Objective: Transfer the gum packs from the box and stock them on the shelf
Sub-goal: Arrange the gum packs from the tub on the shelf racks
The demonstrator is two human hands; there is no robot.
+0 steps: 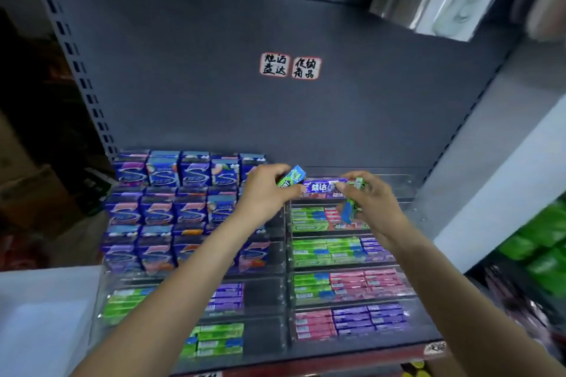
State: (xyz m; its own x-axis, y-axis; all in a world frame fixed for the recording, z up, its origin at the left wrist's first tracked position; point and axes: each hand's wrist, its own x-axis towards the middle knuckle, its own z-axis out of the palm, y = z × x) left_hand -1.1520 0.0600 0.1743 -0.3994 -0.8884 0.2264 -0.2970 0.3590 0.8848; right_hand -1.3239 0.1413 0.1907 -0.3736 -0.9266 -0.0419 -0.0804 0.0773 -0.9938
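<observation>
Two forearms reach in from below; the left hand point(263, 189) pinches one green gum pack point(291, 178), the right hand point(372, 205) grips another green pack point(352, 208) above the shelf point(337, 358) trays; stocking looks well along, most rows part-filled, some gaps left; the box isn't visible; two packs in hand.

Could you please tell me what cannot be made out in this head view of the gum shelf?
- The box: outside the frame.
- Print on the gum pack in the left hand: partly covered by fingers.
- Pack in the right hand: blurred.
- Tray parts: hidden by forearms.
</observation>
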